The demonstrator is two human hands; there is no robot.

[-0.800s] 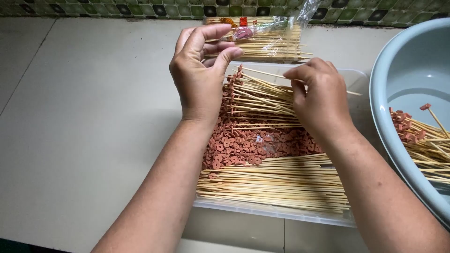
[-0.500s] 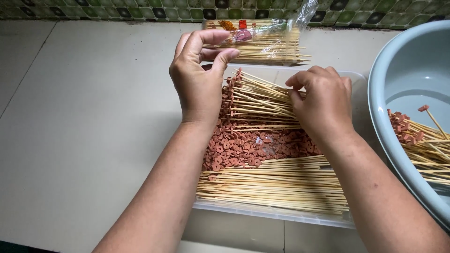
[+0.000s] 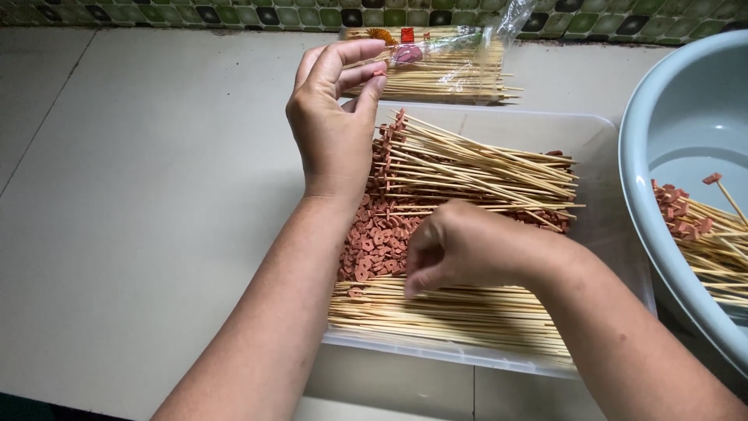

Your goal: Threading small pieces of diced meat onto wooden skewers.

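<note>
My left hand (image 3: 333, 129) is raised over the far left corner of a clear plastic tray (image 3: 604, 234), thumb and fingers curved and slightly apart, with nothing visible between them. My right hand (image 3: 467, 249) is curled palm down over the bundle of bare bamboo skewers (image 3: 460, 316) at the tray's near side. Its fingertips touch where the skewers meet the loose reddish-brown sausage slices (image 3: 374, 242), and what they grip is hidden. Skewers threaded with slices (image 3: 475, 168) lie fanned across the tray's far half.
A pale blue basin (image 3: 662, 132) at the right edge holds more threaded skewers (image 3: 701, 234). A clear bag of bamboo skewers (image 3: 444, 58) lies behind the tray by the green tiled wall (image 3: 234, 14). The tray sits on a beige tiled counter (image 3: 140, 195).
My right hand has dropped from the threaded skewers toward me, onto the bare skewer bundle. My left hand stays raised in almost the same spot.
</note>
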